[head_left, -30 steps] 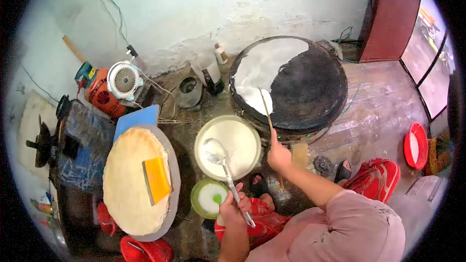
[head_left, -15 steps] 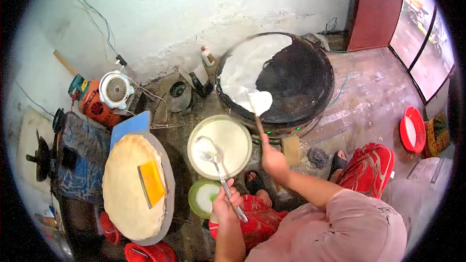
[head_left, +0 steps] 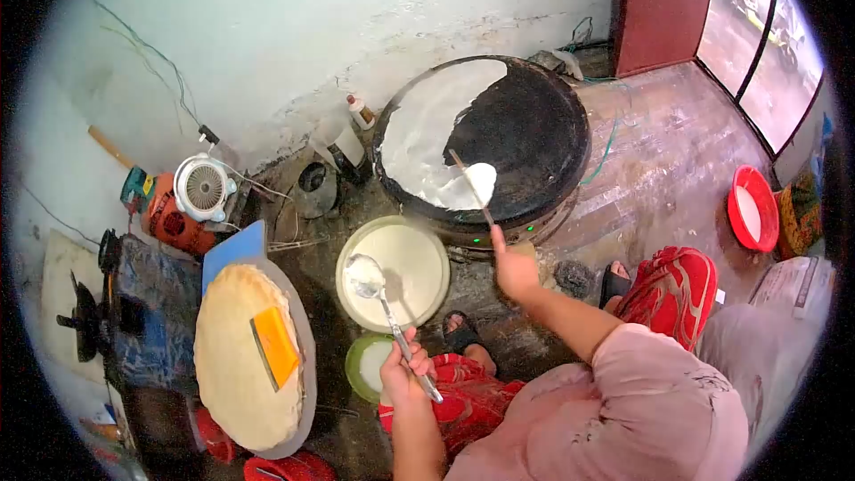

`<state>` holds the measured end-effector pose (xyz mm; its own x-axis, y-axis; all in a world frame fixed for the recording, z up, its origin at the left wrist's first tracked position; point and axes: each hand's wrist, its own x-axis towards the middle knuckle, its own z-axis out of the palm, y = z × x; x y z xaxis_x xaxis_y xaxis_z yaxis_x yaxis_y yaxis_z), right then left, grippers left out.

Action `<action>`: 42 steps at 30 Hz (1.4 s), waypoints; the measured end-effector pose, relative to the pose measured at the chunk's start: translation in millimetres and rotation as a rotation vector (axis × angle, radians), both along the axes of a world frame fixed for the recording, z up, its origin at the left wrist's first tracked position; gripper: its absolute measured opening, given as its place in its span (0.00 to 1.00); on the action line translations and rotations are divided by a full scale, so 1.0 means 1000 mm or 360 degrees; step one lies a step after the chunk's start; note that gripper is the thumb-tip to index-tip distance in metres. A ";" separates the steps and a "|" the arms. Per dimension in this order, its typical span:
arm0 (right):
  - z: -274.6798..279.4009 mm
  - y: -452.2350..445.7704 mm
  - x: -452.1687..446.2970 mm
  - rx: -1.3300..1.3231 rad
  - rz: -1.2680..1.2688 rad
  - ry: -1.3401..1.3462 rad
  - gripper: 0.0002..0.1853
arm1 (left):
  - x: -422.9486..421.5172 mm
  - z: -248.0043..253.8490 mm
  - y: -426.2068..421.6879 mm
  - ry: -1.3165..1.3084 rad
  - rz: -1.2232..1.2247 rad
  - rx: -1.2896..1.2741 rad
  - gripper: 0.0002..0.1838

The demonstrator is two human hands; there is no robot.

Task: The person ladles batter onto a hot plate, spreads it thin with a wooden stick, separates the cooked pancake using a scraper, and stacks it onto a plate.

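My right hand (head_left: 517, 272) grips the handle of a wooden batter spreader (head_left: 470, 187). Its thin blade lies across a white lump of batter at the front of a round black griddle (head_left: 534, 138). A sheet of white batter (head_left: 427, 129) covers the griddle's left part; the right is bare black. In my left hand (head_left: 407, 372) is a metal ladle (head_left: 365, 278), its batter-coated bowl over a wide tub of pale batter (head_left: 414, 254). Beside that hand stands a green bowl (head_left: 354, 374) with white liquid, partly hidden.
To the left, pale flatbreads (head_left: 232, 365) lie on a round board with an orange scraper (head_left: 278, 347) on top. Behind are a small fan (head_left: 205, 188), a bottle (head_left: 361, 112) and a white jug (head_left: 349, 144). A red basin (head_left: 753, 212) stands far right.
The spreader has turned in my right hand, so its blade now shows as a thin strip. The batter reaches slightly further along the griddle's front. The ladle stays over the tub; the camera view has shifted.
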<state>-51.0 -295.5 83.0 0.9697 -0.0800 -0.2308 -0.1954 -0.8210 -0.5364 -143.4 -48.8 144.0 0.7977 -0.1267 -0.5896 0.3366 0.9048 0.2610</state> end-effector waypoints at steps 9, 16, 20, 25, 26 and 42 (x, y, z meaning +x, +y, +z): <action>-0.020 -0.035 -0.009 -0.0480 0.0152 -0.0238 0.38 | 0.006 0.008 -0.014 0.0044 0.0055 -0.0010 0.20; -0.035 -0.097 0.000 0.0703 -0.0519 -0.0068 0.30 | 0.009 -0.005 -0.012 0.0103 0.0060 -0.0088 0.20; -0.012 -0.077 -0.035 0.0179 -0.0199 -0.0505 0.24 | 0.011 0.001 -0.020 0.0111 0.0052 -0.0119 0.20; -0.004 -0.159 -0.009 -0.0456 -0.0252 -0.0386 0.25 | 0.012 0.010 -0.030 0.0188 0.0108 -0.0015 0.19; -0.004 -0.169 0.001 -0.0399 -0.0376 -0.0408 0.24 | 0.014 0.011 -0.030 0.0216 0.0108 -0.0006 0.19; -0.009 -0.230 0.027 0.0017 -0.0359 -0.0576 0.22 | 0.036 0.004 -0.055 0.0251 0.0168 0.0108 0.20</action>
